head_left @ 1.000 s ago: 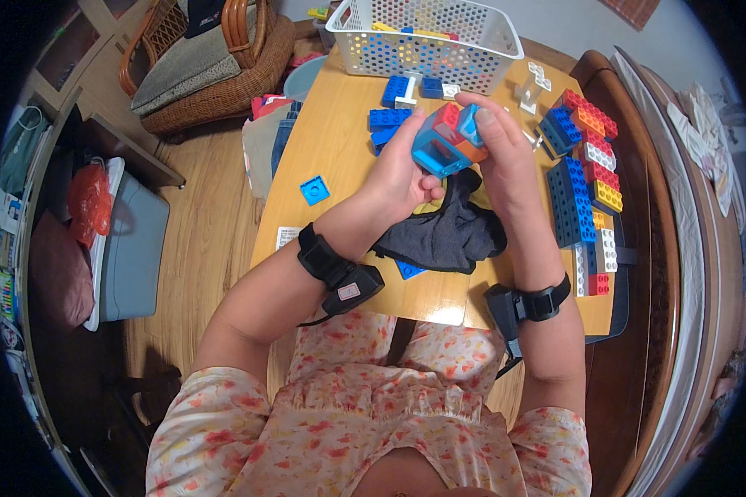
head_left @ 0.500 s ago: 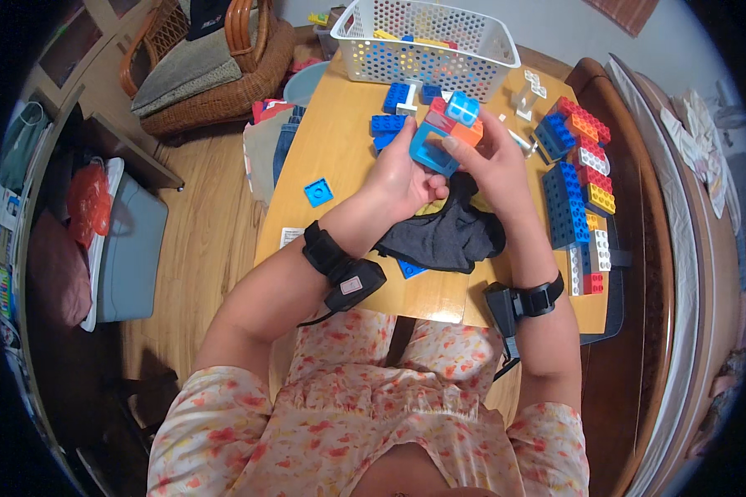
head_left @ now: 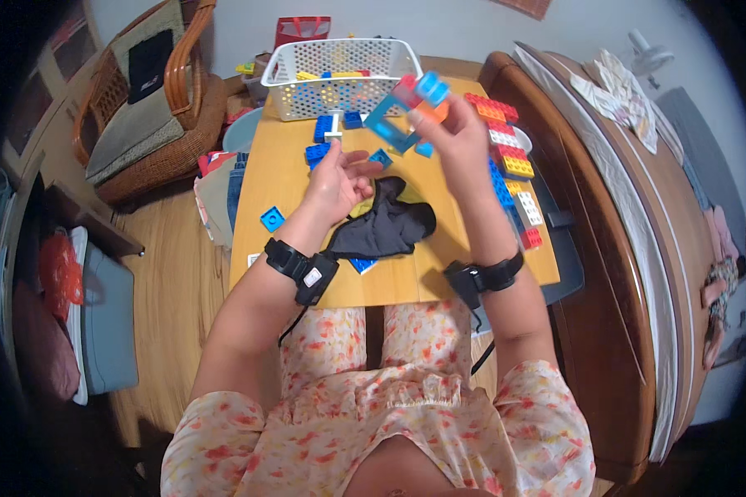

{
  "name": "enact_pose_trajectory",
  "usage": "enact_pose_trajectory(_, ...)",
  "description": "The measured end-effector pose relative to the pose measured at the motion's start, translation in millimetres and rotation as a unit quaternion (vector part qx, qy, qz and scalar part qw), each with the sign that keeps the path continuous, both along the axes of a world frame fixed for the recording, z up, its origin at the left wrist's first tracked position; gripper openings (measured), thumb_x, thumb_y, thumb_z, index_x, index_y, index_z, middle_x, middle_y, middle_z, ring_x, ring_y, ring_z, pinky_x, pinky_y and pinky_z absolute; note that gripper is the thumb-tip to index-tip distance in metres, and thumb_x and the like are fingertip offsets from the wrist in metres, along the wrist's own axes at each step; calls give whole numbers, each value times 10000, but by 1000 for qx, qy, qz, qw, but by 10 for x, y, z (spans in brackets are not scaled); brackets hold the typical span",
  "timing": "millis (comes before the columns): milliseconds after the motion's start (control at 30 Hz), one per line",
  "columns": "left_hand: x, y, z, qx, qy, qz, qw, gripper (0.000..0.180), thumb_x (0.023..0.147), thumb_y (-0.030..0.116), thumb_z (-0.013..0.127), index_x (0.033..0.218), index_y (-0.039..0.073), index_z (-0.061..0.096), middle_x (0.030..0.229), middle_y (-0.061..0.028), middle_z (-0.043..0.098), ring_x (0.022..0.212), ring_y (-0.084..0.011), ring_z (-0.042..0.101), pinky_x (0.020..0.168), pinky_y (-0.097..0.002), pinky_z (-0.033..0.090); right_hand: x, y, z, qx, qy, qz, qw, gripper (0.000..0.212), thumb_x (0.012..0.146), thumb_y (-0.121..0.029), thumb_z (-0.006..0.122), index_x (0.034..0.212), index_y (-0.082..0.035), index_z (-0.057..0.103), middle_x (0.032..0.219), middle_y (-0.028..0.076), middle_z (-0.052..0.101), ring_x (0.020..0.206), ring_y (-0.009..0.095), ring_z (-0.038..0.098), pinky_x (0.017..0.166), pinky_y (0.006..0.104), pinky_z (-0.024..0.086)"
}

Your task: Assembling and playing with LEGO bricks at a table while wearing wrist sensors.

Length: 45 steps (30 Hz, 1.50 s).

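Observation:
In my right hand (head_left: 457, 137), thumb and fingers are closed on a block assembly (head_left: 407, 94) of a blue open frame, red and orange bricks and a light blue block on top. It is held up above the far part of the table and looks slightly blurred. My left hand (head_left: 341, 184) is open and holds nothing, fingers spread, a little above the table near the blue bricks (head_left: 317, 155). Below and between my hands lies a crumpled dark grey cloth (head_left: 389, 224) with some yellow. A blue square plate (head_left: 272, 219) rests left of my left wrist.
A white perforated basket (head_left: 340, 98) with toy bricks stands at the table's far end. Several coloured bricks (head_left: 518, 166) line the right edge of the wooden table (head_left: 439, 277). A wicker chair (head_left: 153, 141) is far left; a bed (head_left: 613, 240) is close on the right.
My left hand has let go of the block assembly and opened, moving away to its left. My right hand now holds the assembly alone. The whole view has shifted.

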<state>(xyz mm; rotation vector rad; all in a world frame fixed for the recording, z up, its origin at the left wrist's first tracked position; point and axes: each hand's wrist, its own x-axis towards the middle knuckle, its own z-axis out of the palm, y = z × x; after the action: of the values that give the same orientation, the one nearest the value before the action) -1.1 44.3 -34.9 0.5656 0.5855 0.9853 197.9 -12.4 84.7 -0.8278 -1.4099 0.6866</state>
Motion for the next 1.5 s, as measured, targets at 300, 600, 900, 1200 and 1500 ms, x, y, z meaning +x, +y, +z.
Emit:
enact_pose_trajectory(300, 97, -4, 83, 5, 24, 3, 1000, 507, 1028, 479, 384, 1126, 8, 542, 951, -194, 673, 597, -162, 530, 605, -294, 488, 2102, -575, -272, -5, -98, -262, 960, 417, 869, -136, 732, 1224, 13, 573, 1072, 65, 665, 955, 128, 633, 857, 266, 497)
enact_pose_trajectory(600, 40, 0, 52, 20, 47, 7, 999, 485, 1026, 462, 412, 1115, 8, 558, 948, -183, 676, 600, -149, 546, 598, -284, 494, 2255, -386, -1049, -154, -120, -250, 948, 451, 903, -182, 697, 1301, -25, 554, 1163, 88, 646, 1046, 158, 610, 921, 297, 476)
enact_pose_trajectory(900, 43, -10, 50, 28, 45, 1, 999, 475, 1020, 473, 427, 1098, 21, 553, 942, -172, 668, 617, -154, 543, 601, -287, 479, 1931, -374, -828, -221, -92, -106, 965, 552, 947, -207, 653, 1431, -55, 438, 1265, 100, 586, 1117, 163, 568, 952, 305, 467)
enact_pose_trajectory(1200, 64, -15, 48, 25, 54, -8, 998, 502, 1013, 499, 427, 1109, 23, 551, 947, -139, 661, 627, -152, 536, 601, -278, 463, 1271, -364, -229, 38, -153, -274, 949, 478, 918, -207, 679, 1346, -47, 539, 1238, 125, 606, 1060, 185, 608, 866, 315, 511)
enact_pose_trajectory(1500, 92, -14, 54, 22, 47, -1, 999, 471, 1013, 484, 423, 1052, 36, 564, 917, -154, 664, 554, -182, 540, 548, -325, 481, -46, 278, -440, -20, -419, -95, 903, 479, 862, -272, 683, 1291, -81, 588, 1286, 203, 588, 1150, 344, 586, 954, 427, 481)
